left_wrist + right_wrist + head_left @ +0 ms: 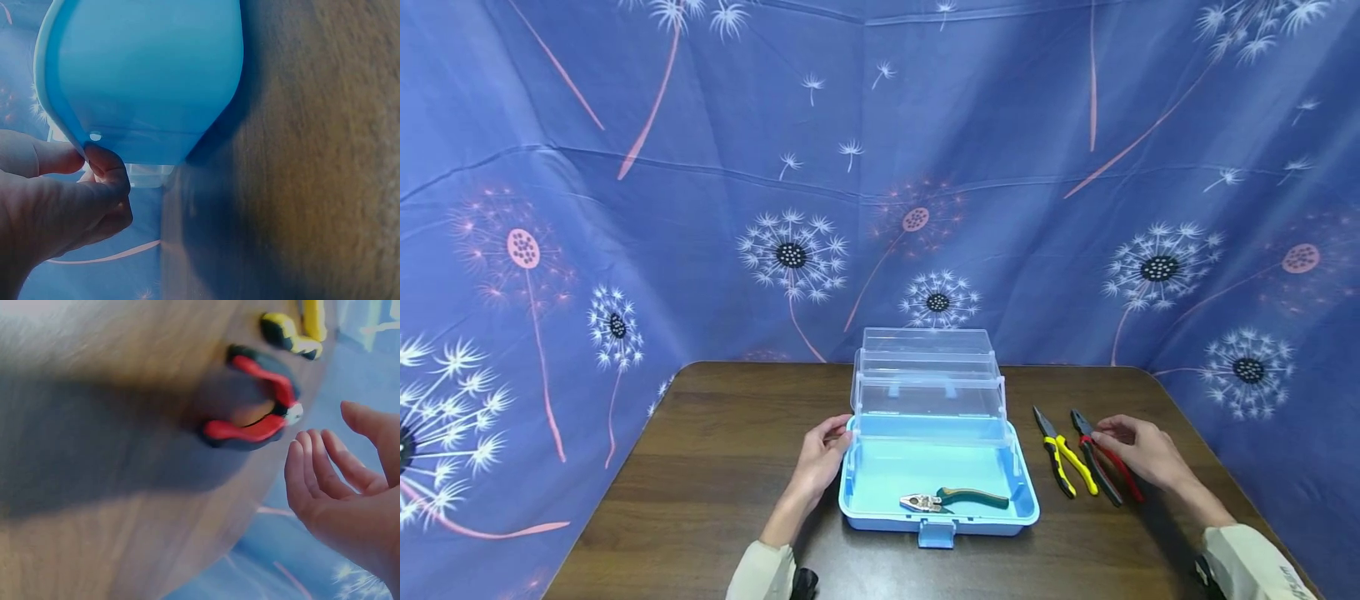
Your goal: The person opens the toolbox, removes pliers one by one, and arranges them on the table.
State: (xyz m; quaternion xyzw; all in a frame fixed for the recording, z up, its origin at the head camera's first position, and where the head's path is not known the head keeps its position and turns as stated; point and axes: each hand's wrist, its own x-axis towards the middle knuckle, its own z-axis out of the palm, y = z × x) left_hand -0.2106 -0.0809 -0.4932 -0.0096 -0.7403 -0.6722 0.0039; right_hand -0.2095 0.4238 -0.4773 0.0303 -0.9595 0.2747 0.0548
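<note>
An open light-blue toolbox (880,467) with a raised clear lid (925,358) stands mid-table. My left hand (820,458) is at its back left corner; in the left wrist view, thumb and fingers pinch the toolbox rim (41,87). Inside the toolbox lie combination pliers (973,497) with green handles. My right hand (1142,454) hovers beside pliers with red and black handles (1101,477). Seen from the right wrist, its fingers (312,469) are loosely bent, thumb apart, near the head of those pliers (281,387), holding nothing.
Long-nose pliers with yellow and black handles (1078,470) lie between the toolbox and the red-handled pliers. A blue latch (936,535) hangs at the toolbox front. The brown wooden table (715,467) ends at a blue dandelion-print cloth (700,250) behind.
</note>
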